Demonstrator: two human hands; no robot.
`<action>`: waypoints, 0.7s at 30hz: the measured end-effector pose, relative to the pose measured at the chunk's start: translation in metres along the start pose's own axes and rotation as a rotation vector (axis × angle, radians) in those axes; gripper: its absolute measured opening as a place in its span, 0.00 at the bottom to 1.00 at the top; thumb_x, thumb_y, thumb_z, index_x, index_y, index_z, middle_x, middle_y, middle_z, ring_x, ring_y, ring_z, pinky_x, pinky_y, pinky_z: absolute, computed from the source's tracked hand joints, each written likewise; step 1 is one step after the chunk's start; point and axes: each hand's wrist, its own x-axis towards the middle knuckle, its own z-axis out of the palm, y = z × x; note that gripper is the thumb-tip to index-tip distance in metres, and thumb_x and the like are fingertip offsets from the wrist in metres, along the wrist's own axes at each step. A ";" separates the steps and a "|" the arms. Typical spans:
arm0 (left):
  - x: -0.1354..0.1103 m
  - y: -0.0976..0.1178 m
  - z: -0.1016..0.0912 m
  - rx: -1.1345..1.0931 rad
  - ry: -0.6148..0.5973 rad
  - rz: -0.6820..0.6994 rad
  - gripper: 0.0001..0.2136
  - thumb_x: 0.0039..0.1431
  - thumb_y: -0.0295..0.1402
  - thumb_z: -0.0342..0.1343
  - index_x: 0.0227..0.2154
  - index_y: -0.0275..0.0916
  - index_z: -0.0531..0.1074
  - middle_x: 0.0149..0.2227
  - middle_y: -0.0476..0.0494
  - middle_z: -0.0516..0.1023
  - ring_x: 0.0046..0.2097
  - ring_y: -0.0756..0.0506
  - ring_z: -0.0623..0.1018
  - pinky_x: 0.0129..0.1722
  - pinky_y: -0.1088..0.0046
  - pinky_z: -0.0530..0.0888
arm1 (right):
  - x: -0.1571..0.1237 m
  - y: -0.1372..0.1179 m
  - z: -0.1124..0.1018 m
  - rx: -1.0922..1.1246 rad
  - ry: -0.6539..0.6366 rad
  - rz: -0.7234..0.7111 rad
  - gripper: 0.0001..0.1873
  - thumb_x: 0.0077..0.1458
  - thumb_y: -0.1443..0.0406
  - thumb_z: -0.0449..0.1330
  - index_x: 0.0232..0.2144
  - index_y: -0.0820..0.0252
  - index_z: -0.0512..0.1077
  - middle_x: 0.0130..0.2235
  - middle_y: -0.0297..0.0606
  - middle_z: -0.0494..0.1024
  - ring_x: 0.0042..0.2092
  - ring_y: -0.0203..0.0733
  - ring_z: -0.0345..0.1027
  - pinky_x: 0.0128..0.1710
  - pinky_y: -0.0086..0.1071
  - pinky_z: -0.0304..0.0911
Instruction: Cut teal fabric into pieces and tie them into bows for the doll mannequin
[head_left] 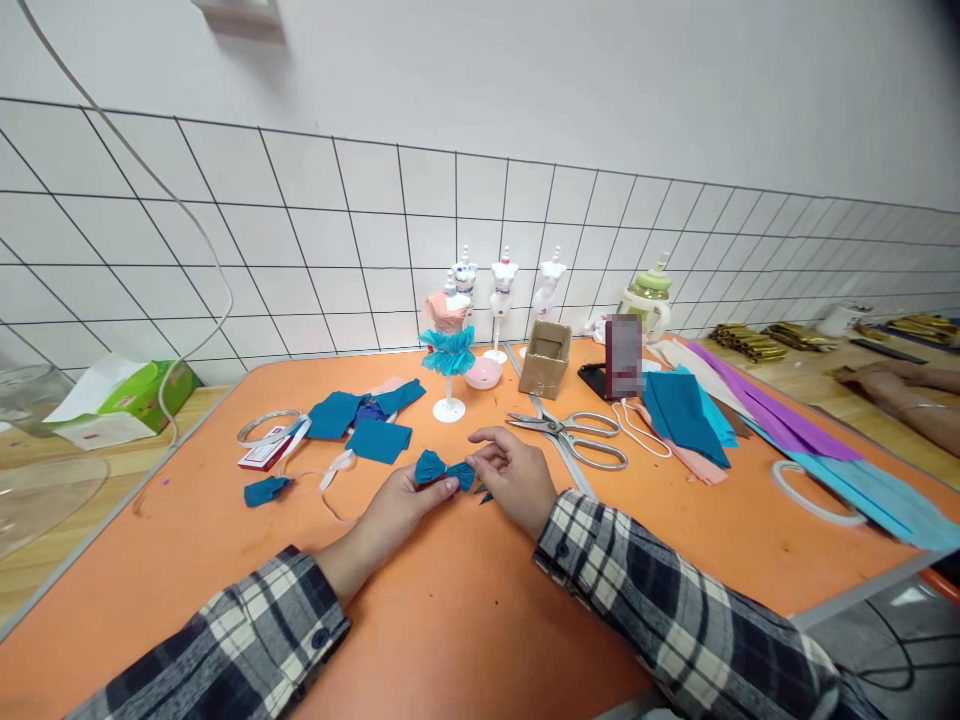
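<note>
Both my hands meet over the orange mat, pinching a small teal bow-shaped piece of crepe paper. My left hand grips its middle from below with closed fingers. My right hand pinches its right end between thumb and fingers. Just beyond lie flat teal paper pieces and a small teal scrap. A little mannequin stand in a pink and teal paper dress stands behind them.
Scissors lie right of my hands, near a small cardboard box and a phone. Three bare mannequins stand by the tiled wall. Coloured paper sheets, tape rings, a tissue box. Another person's arm rests far right.
</note>
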 end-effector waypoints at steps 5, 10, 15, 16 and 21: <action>0.000 0.004 0.001 0.077 -0.097 0.025 0.12 0.49 0.43 0.65 0.27 0.38 0.79 0.28 0.48 0.79 0.33 0.44 0.75 0.36 0.71 0.68 | 0.001 -0.002 -0.011 -0.224 0.005 -0.109 0.09 0.59 0.61 0.57 0.39 0.53 0.76 0.35 0.34 0.81 0.34 0.38 0.75 0.35 0.31 0.67; 0.000 0.002 -0.002 -0.025 -0.121 0.051 0.11 0.48 0.41 0.66 0.30 0.38 0.79 0.32 0.46 0.80 0.37 0.43 0.75 0.40 0.68 0.69 | 0.001 -0.010 -0.017 -0.415 -0.091 -0.584 0.10 0.60 0.59 0.58 0.40 0.53 0.78 0.44 0.39 0.79 0.45 0.42 0.71 0.46 0.36 0.65; -0.001 -0.002 -0.006 -0.070 -0.141 0.054 0.11 0.47 0.39 0.66 0.30 0.37 0.79 0.31 0.45 0.79 0.36 0.43 0.74 0.39 0.68 0.68 | -0.001 -0.011 -0.016 -0.506 -0.177 -0.644 0.09 0.60 0.61 0.58 0.39 0.54 0.77 0.40 0.37 0.81 0.42 0.42 0.71 0.43 0.35 0.63; -0.001 -0.002 -0.007 -0.073 -0.150 0.059 0.11 0.47 0.39 0.66 0.30 0.37 0.79 0.30 0.45 0.79 0.35 0.43 0.74 0.38 0.68 0.68 | -0.001 -0.011 -0.016 -0.512 -0.189 -0.622 0.09 0.60 0.61 0.57 0.38 0.54 0.77 0.39 0.37 0.81 0.41 0.41 0.71 0.42 0.34 0.63; -0.001 0.002 -0.002 -0.045 -0.134 0.147 0.13 0.51 0.42 0.64 0.28 0.37 0.75 0.27 0.48 0.74 0.31 0.47 0.71 0.32 0.73 0.66 | -0.002 -0.011 -0.014 -0.483 -0.200 -0.473 0.06 0.58 0.64 0.59 0.34 0.56 0.76 0.36 0.36 0.80 0.37 0.38 0.71 0.36 0.30 0.61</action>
